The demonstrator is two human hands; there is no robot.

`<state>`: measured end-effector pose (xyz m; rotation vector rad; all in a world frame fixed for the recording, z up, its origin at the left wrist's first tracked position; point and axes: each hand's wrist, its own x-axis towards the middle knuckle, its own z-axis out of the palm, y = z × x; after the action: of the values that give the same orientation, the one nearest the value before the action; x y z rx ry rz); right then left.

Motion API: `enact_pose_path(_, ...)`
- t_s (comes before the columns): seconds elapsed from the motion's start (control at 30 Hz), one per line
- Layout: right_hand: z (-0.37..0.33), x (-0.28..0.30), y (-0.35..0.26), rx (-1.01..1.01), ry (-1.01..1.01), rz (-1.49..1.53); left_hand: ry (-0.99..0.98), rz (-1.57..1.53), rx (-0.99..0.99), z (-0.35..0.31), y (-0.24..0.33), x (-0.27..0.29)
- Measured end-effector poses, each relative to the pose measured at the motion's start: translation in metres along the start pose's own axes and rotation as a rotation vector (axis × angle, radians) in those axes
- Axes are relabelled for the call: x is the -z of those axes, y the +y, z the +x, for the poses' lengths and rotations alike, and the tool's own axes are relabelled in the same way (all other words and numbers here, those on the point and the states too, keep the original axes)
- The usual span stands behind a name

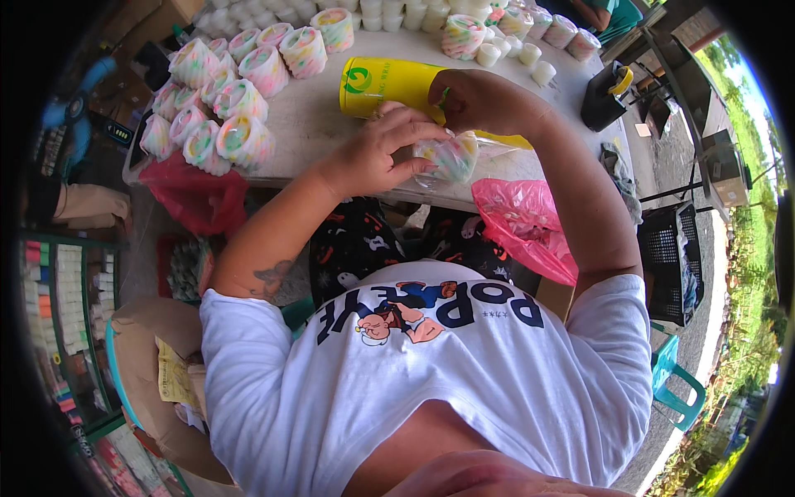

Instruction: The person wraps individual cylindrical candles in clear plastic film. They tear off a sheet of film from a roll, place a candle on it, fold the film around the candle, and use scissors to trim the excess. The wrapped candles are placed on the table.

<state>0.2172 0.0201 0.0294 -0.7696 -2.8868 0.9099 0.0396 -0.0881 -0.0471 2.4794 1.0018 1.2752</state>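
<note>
My left hand holds a small bundle at the table's front edge, fingers over its top and thumb at its side. Clear film covers the bundle, and coloured patches show through it. Just beyond lies a long yellow cling wrap box, partly covered by my hands. My right hand is bent over the box's right part with its fingers curled in. Whatever those fingers grip is hidden.
Several wrapped bundles are grouped at the left of the table. White cups stand along the back. A pink plastic bag hangs at the front right edge, a red bag at the left. A black container sits far right.
</note>
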Motion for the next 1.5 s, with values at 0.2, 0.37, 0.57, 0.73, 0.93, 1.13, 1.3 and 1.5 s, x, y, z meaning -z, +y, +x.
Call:
enact_pose_path(0.2, 0.023, 0.018, -0.016, -0.189, -0.218, -0.052, -0.08, 0.005, 0.035, 0.001, -0.003, -0.004)
enact_pose_path(0.37, -0.001, 0.035, -0.002, -0.061, 0.349, 0.507, -0.11, -0.038, 0.046, 0.004, -0.01, -0.003)
enact_pose_path(0.57, -0.08, -0.067, -0.01, 0.443, 0.638, -0.385, -0.093, 0.107, 0.009, 0.01, -0.005, 0.001)
enact_pose_path(0.73, -0.075, -0.097, 0.006, 0.469, 0.742, -0.527, -0.098, 0.175, 0.071, 0.008, 0.001, 0.003)
enact_pose_path(0.93, -0.052, -0.082, 0.003, 0.324, 0.835, -0.12, -0.111, 0.105, 0.007, 0.002, -0.007, 0.006)
enact_pose_path(1.13, -0.07, -0.073, -0.015, 0.383, 0.66, -0.225, -0.165, 0.094, 0.037, 0.0, -0.008, 0.009)
enact_pose_path(1.3, -0.069, -0.101, -0.003, 0.318, 0.663, -0.417, -0.168, 0.091, 0.031, 0.004, -0.006, 0.006)
enact_pose_path(1.5, -0.059, -0.081, -0.005, 0.369, 0.69, -0.31, -0.023, 0.149, 0.007, -0.001, -0.004, -0.005)
